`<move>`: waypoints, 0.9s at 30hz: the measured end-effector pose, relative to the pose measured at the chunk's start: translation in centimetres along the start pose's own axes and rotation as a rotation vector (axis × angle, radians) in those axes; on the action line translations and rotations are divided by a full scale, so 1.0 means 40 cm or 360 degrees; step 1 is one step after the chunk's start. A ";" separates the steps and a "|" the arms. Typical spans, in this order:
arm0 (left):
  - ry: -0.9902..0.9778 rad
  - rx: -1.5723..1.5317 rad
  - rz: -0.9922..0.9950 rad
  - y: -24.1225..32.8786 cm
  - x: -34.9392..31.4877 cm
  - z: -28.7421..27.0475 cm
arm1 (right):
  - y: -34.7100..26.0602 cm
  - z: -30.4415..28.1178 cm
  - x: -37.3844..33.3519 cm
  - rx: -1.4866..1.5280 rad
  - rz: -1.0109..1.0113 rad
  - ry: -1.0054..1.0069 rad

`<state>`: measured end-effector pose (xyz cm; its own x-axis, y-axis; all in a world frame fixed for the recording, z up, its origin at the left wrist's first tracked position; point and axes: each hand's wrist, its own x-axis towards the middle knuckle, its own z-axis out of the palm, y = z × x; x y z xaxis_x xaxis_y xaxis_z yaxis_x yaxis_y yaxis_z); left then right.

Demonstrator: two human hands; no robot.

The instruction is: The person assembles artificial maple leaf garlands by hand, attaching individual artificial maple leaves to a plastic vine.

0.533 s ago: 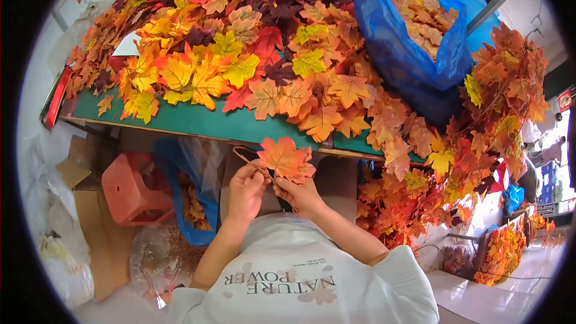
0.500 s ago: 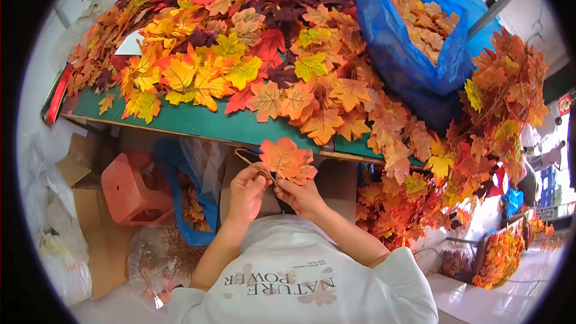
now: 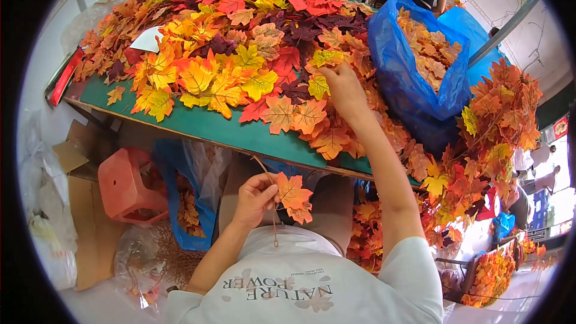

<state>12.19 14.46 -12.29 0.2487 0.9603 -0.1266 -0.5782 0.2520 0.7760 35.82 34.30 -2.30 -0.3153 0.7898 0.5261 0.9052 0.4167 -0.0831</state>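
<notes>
Leaf-gathering step: your left hand (image 3: 255, 195) pinches orange leaves on a stem (image 3: 293, 197), right hand (image 3: 343, 87) fingers closing on the far pile (image 3: 228, 54); next, pull one leaf free.

At frame centre, the artificial maple leaf (image 3: 294, 195) is orange with yellowish veins. The leaf pile (image 3: 234, 54) across the upper frame mixes red, yellow, orange and dark maroon. The tabletop (image 3: 210, 129) is green. The plastic bag (image 3: 408, 78) at upper right is bright blue; the stool (image 3: 126, 186) at lower left is salmon-red.
</notes>
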 end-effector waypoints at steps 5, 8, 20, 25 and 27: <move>0.0035 -0.0024 -0.0050 -0.004 -0.012 -0.008 | 0.074 0.108 0.054 -0.0439 -0.0137 -0.0205; 0.0009 -0.0074 -0.0090 -0.002 -0.013 -0.012 | 0.116 0.107 0.063 -0.0441 -0.0082 -0.0238; 0.0234 0.0124 0.0091 0.029 0.027 0.087 | -0.230 -0.075 -0.253 0.2731 0.1016 0.0470; 0.0390 0.0137 0.0145 0.016 0.020 0.109 | -0.342 0.009 -0.379 0.3256 0.1779 0.0235; 0.0426 0.0084 0.0155 0.006 0.018 0.105 | -0.357 0.022 -0.410 0.3227 0.1883 0.0253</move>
<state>15.51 14.72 -9.59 -0.0241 0.9789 -0.2031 -0.5464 0.1572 0.8227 27.80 15.77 -10.48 0.0392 0.9441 -0.3273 -0.7404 -0.1925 -0.6440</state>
